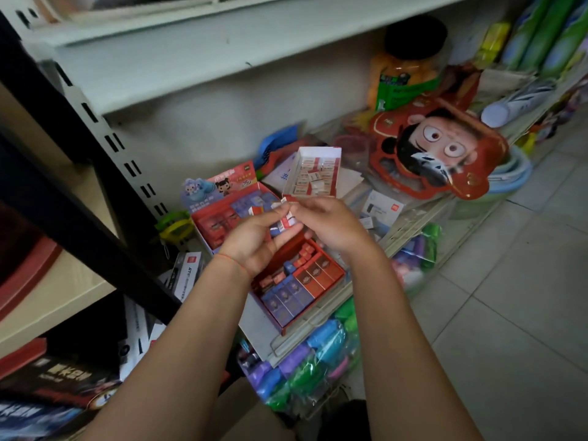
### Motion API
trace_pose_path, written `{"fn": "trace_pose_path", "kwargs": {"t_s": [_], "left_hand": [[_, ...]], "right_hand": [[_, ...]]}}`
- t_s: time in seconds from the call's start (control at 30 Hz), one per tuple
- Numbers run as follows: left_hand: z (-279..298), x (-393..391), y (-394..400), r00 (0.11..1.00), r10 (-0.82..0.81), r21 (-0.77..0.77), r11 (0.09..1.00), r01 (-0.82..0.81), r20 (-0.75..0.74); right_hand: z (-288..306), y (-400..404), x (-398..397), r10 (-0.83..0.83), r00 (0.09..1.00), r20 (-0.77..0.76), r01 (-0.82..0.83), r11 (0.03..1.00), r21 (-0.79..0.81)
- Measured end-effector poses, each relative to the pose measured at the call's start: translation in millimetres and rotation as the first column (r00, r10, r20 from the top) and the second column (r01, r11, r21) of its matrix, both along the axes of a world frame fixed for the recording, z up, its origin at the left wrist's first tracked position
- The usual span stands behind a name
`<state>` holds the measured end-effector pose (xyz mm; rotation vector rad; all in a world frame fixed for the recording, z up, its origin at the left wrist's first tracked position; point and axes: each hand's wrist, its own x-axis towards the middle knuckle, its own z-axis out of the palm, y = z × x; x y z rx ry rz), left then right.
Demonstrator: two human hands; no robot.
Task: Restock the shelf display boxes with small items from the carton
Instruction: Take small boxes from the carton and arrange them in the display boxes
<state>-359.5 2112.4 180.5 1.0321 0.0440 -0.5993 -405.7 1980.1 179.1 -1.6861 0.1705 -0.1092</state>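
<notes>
Shelf (375, 275) boxes partly hidden behind both hands (254, 240)

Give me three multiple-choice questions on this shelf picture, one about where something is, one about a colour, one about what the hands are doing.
1. Where is the white carton of small white items?
A. on the floor
B. behind the hands, on the shelf
C. on the upper shelf

2. What colour is the jar lid?
A. black
B. yellow
C. white

3. What is the left hand doing?
A. hanging idle
B. pressing the shelf
C. holding small red-and-white packs

Answers: B, it sits past the hands beside the cartoon-face pack; A, the lid is dark black; C, packs lie in its fingers, with the right hand pinching one.
</notes>
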Motion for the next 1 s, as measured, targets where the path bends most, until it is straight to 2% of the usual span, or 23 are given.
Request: {"fn": "trace_pose_path", "kwargs": {"t_s": [0.1,0.2,0.27,0.37,0.47,0.53,0.67,0.83,0.93,1.0], "left_hand": [[-3,4,1,0.999,-0.01,0.059,0.998,0.008,0.032],[-3,6,0,0.998,-0.026,0.095,0.995,0.02,0.062],[-3,6,-1,0.998,-0.032,0.087,0.996,0.028,0.051],[-4,4,1,0.998,-0.055,0.087,0.995,0.053,0.024],[-5,5,2,1.0,-0.003,0.062,0.998,0.003,-0.004],[-6,9,2,0.999,0.034,0.057,0.998,-0.034,-0.008],[-7,16,1,0.998,0.064,0.138,0.989,-0.061,-0.017],[-8,21,-3,0.993,0.111,0.148,0.984,-0.104,-0.042],[-8,20,-7,0.994,0.103,0.131,0.987,-0.098,-0.034],[-7,19,-10,0.996,0.086,0.125,0.989,-0.084,-0.012]], "right_hand": [[-3,-2,4,-0.001,0.999,0.037,0.003,0.999,-0.04],[-7,-3,10,-0.049,0.998,-0.025,0.046,0.993,-0.108],[-9,-5,10,-0.096,0.992,-0.077,0.091,0.994,-0.066],[-10,-10,13,-0.224,0.972,-0.066,0.226,0.973,0.037],[-13,-7,25,-0.39,0.92,-0.03,0.391,0.917,0.075],[-15,-4,37,-0.442,0.897,-0.022,0.441,0.89,0.119],[-13,1,50,-0.415,0.907,-0.071,0.418,0.868,0.268],[-8,-6,40,-0.421,0.905,-0.06,0.425,0.899,0.103],[-1,-10,25,-0.221,0.973,-0.06,0.22,0.975,-0.032],[2,-9,16,-0.103,0.993,-0.053,0.099,0.993,-0.068]]}}
